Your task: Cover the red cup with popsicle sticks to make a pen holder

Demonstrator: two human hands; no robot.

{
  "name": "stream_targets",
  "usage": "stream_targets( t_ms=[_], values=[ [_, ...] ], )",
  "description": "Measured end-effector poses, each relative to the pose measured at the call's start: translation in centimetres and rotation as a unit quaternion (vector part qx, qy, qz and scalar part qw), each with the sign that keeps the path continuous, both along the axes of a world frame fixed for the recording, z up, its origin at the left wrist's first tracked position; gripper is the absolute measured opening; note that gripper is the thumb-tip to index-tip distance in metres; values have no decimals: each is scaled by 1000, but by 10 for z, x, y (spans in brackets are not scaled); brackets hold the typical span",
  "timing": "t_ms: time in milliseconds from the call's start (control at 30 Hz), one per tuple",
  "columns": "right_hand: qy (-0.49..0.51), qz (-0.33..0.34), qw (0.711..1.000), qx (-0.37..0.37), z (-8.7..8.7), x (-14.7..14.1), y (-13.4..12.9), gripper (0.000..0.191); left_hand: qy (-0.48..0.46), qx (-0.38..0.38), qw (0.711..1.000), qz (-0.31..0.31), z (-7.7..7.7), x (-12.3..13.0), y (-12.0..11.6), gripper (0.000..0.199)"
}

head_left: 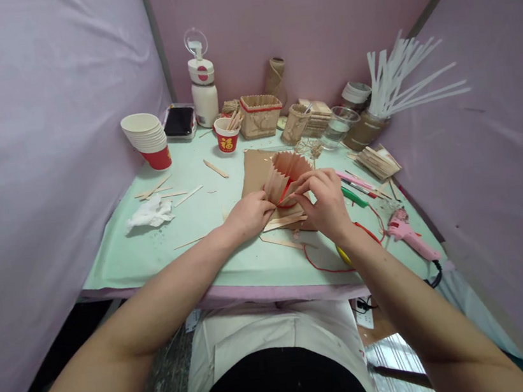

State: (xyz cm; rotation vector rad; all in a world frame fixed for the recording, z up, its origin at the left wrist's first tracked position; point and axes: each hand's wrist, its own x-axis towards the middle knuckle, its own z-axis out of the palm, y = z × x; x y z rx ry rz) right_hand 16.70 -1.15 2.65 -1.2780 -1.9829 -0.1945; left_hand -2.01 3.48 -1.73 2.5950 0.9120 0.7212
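Observation:
A cup-shaped holder [288, 165] of upright wooden craft sticks, jagged along the top, stands or leans mid-table on a brown cardboard sheet [253, 173]. Red shows through a gap in its front. My left hand [255, 212] is closed on the holder's left side near the base. At the gap, my right hand [322, 199] pinches a craft stick [293, 190] between thumb and fingers. Several loose sticks [286, 220] lie just below on the cardboard. A red cord [324, 271] loops over the table near my right forearm, beside green-handled [354, 196] and yellow-handled tools, partly hidden.
On the right lie a pink glue gun [410, 235] and a pile of sticks [377, 161]. Along the back stand a white bottle [205, 100], stick-filled red cup [227, 137], stick box [261, 119] and clear cup [340, 126]. Stacked paper cups [148, 140] and crumpled tissue [150, 212] are left.

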Motion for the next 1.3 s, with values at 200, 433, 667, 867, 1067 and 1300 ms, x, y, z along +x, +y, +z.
stream_targets(
  t_ms=[200,433,667,867,1067,1300],
  values=[
    [42,-25,999,-7,12,-3,-9,13,-21,-17,1000,-1,3,-1,-1,28],
    [439,-34,893,-95,8,2,-40,13,-146,-222,963,44,23,-3,-19,20],
    [660,-29,731,-171,-21,-14,-69,25,-509,-531,670,94,30,14,-86,28],
    [619,-48,741,-255,-39,-29,-104,25,-609,-508,598,114,33,27,-108,14],
    [483,2,827,-287,-39,-26,-126,20,-603,-504,609,104,35,27,-120,14],
    [25,-252,947,-195,-18,58,-104,20,-569,-558,593,117,37,28,-127,20]
  ],
)
